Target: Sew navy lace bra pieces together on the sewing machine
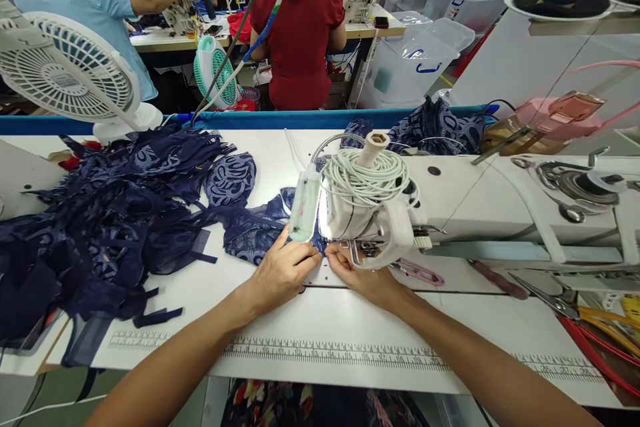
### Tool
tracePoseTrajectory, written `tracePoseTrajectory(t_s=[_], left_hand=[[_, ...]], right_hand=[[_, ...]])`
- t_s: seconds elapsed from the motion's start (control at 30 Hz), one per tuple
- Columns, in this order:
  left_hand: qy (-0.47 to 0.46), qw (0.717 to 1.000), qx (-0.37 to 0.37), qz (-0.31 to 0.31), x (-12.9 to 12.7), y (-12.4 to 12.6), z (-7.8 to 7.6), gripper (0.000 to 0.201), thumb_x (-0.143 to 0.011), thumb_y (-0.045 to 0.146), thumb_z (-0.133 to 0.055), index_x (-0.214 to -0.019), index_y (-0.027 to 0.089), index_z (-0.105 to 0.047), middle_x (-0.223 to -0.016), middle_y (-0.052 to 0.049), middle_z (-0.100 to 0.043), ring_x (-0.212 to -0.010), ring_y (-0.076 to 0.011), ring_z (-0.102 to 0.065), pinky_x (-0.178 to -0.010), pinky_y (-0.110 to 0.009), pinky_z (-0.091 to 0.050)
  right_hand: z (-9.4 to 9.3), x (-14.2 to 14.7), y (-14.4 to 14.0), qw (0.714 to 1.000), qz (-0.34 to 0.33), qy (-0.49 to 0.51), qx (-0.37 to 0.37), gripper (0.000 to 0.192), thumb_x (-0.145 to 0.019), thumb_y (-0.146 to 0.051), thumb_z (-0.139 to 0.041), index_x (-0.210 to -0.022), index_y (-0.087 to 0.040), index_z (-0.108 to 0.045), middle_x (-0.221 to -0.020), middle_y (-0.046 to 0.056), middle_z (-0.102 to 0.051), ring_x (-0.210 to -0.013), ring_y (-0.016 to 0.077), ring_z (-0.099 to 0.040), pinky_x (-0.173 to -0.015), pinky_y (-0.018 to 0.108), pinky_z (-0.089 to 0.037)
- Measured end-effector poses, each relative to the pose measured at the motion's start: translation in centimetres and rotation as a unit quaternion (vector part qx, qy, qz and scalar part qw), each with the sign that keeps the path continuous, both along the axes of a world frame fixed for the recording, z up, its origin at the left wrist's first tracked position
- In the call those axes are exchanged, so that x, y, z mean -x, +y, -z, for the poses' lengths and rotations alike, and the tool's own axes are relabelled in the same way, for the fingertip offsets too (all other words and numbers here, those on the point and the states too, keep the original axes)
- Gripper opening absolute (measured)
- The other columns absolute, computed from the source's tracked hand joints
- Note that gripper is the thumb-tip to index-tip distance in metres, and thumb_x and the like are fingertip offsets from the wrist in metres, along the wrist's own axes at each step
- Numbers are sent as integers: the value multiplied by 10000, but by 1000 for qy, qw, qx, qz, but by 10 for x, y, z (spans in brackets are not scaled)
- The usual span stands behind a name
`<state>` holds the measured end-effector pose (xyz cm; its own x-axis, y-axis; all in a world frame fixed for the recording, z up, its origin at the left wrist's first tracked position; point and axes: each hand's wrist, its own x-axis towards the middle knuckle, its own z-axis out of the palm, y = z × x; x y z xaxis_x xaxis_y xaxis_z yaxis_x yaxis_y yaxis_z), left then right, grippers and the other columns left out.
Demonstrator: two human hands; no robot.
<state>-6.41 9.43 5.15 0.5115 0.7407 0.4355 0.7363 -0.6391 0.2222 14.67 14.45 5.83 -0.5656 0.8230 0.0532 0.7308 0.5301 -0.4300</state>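
A navy lace bra (253, 230) lies on the white bed of a sewing machine (465, 193), its right end under the machine head. My left hand (287, 267) rests on this end, fingers drawn together and pressing the fabric near the needle area. Close beside it, my right hand (363, 273) pinches the fabric's edge, its fingertips partly hidden below the machine head. A patterned rounded cup (230, 179) lies just behind the bra. The needle itself is hidden by a pale green lamp (305, 205) and the machine head.
A large heap of navy pieces (120, 213) covers the left side, beside a white fan (75, 73). Scissors (555, 300) and a pink-handled tool (500, 279) lie right. A printed ruler (330, 350) runs along the front. Beyond the blue edge (280, 119), two people work.
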Motion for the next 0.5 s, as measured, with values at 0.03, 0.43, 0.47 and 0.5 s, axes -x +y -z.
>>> tracePoseTrajectory(t_s=[0.03,0.43,0.47,0.5], left_hand=[[1,1000,0,0,0,0,0,281,-886,45,-494,-1128,152,-590,-1034,-56,-687,-1012,-174,-620,-908,-365,-512],[8,1000,10,-2,0,-1,-3,293,-891,41,-480,-1133,160,-595,-1036,-62,-687,-1019,-169,-628,-1042,-447,-446],[12,1000,11,-2,1,-1,-2,303,-889,36,-475,-1139,160,-591,-1037,-63,-685,-1023,-169,-627,-1047,-449,-443],[16,1000,11,-2,1,-1,-2,319,-885,27,-466,-1148,160,-587,-1039,-64,-683,-1027,-170,-626,-1053,-454,-438]], right_hand=[[0,0,0,1000,0,-3,-2,199,-884,-302,-465,-720,-217,-539,-616,-24,-437,-590,117,-416,-593,218,-361],[14,-11,1,998,-43,16,-39,209,-896,-222,-436,-849,-266,-635,-708,7,-603,-676,144,-548,-632,239,-399],[14,-12,1,998,-47,17,-39,218,-897,-215,-435,-848,-268,-641,-711,8,-616,-682,146,-556,-631,238,-400],[14,-14,2,998,-51,18,-39,225,-897,-210,-436,-841,-268,-645,-709,9,-625,-686,147,-562,-630,239,-400]])
